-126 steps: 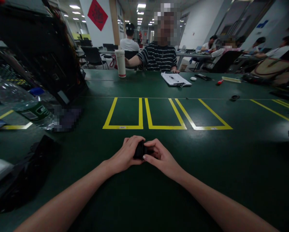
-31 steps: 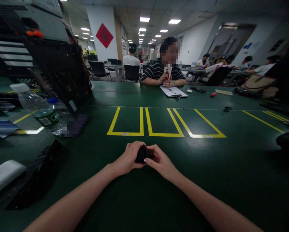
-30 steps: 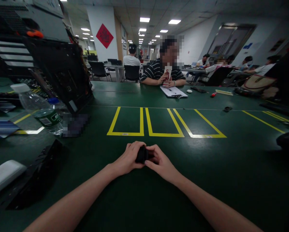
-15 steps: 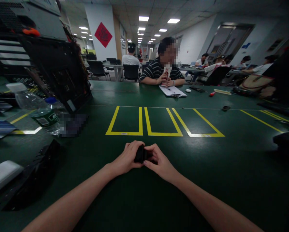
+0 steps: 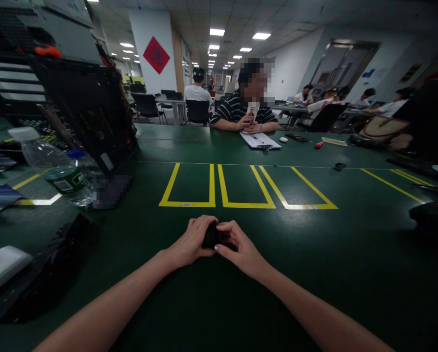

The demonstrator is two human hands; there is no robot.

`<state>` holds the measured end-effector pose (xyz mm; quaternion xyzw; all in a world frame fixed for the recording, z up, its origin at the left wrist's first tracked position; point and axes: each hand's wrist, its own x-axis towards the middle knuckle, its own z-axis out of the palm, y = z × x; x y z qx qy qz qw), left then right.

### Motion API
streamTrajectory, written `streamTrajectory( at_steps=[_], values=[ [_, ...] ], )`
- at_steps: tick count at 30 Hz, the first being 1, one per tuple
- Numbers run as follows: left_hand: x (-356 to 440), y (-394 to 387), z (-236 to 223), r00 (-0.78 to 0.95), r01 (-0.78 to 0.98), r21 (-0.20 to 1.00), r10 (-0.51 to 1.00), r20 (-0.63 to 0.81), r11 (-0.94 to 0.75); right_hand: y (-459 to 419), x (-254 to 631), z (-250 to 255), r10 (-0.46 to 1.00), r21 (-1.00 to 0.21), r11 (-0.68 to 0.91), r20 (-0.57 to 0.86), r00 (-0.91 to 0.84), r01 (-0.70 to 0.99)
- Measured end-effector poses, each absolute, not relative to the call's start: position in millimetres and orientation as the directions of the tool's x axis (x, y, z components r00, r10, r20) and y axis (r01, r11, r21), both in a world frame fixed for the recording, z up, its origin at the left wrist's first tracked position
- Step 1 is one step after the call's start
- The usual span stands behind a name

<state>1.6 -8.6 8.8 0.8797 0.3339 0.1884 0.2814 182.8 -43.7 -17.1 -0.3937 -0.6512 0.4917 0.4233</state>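
Observation:
A small black object (image 5: 210,235) sits between my two hands, low over or on the green table (image 5: 219,303); its kind is hard to make out. From the left, my left hand (image 5: 193,242) wraps its fingers over the top with the thumb below. My right hand (image 5: 241,247) grips the opposite side, with curled fingers at the upper edge and the thumb at the lower edge. Much of the object is covered by the fingers. Beyond the hands lie yellow tape outlines (image 5: 247,205) on the table.
At left stand a clear plastic bottle (image 5: 46,156), a black computer case (image 5: 90,112) and a white item (image 5: 6,266) beside a black part (image 5: 50,264). Across the table, a person in a striped shirt (image 5: 226,110) sits behind a clipboard (image 5: 260,140). Black items (image 5: 431,217) lie at right.
The whole view has shifted slightly. Both hands keep their grip on the black object, with hardly any visible movement.

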Motion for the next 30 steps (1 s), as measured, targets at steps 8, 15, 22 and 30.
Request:
streamTrajectory(
  at_steps=[8, 15, 22, 30],
  values=[
    [2.4, -8.1, 4.7, 0.694, 0.470, 0.633, 0.701, 0.166, -0.615, -40.4, 181.9, -22.3, 0.952, -0.992, 0.104, 0.080, -0.294, 0.068],
    [0.9, -9.6, 10.9, 0.697, 0.460, 0.674, 0.706, 0.129, -0.578, -42.9, 181.7, -21.4, 0.935, -0.977, 0.207, 0.185, -0.304, 0.041],
    [2.5, -10.6, 9.5, 0.683, 0.462, 0.681, 0.718, 0.136, -0.568, -41.2, 181.7, -17.1, 0.958, -0.994, 0.090, 0.067, -0.277, 0.069],
    [1.0, -9.9, 9.4, 0.693, 0.453, 0.667, 0.704, 0.155, -0.592, -43.5, 180.9, -18.2, 0.943, -0.985, 0.166, 0.145, -0.299, 0.045]
  ],
)
